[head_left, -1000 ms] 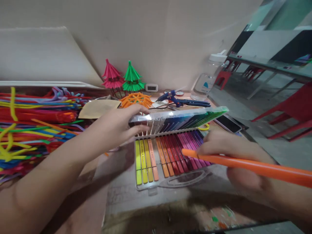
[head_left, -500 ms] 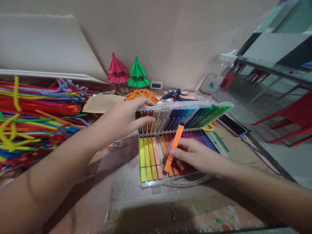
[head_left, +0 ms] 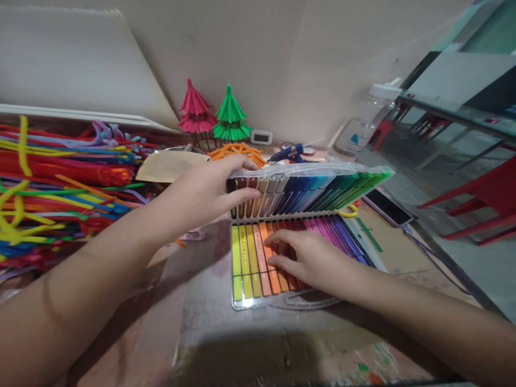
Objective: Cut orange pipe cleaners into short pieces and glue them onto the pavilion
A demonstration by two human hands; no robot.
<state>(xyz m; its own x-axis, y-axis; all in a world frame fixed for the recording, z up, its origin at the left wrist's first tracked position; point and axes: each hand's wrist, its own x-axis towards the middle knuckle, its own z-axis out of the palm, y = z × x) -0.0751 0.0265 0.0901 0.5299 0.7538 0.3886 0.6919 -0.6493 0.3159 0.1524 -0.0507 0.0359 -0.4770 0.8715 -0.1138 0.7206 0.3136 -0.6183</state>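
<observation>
A clear plastic marker case [head_left: 258,306] stands open in front of me, with colored markers lined up in both halves. My left hand [head_left: 205,188] pinches the upper left of its raised lid [head_left: 322,170], thumb on the marker side and fingers over the top edge. Over the lower half is my right hand [head_left: 318,258], fingers bent and apart. Its fingertips touch or hover just at the bright orange marker [head_left: 274,285], which lies in the row beside a peach marker [head_left: 264,282]. Several reddish markers are partly hidden under this hand.
Bundles of pipe cleaners [head_left: 60,166] fill the left side. Behind the case are a pink tree [head_left: 196,110], a green tree [head_left: 229,115], a small digital timer [head_left: 261,137] and a blue glue gun [head_left: 290,153]. A phone [head_left: 389,208] and a bottle [head_left: 358,131] are at right.
The orange marker, held tilted above the case before, now lies in the row. My right hand has lowered and its fingers have loosened from it. My left hand stays on the lid.
</observation>
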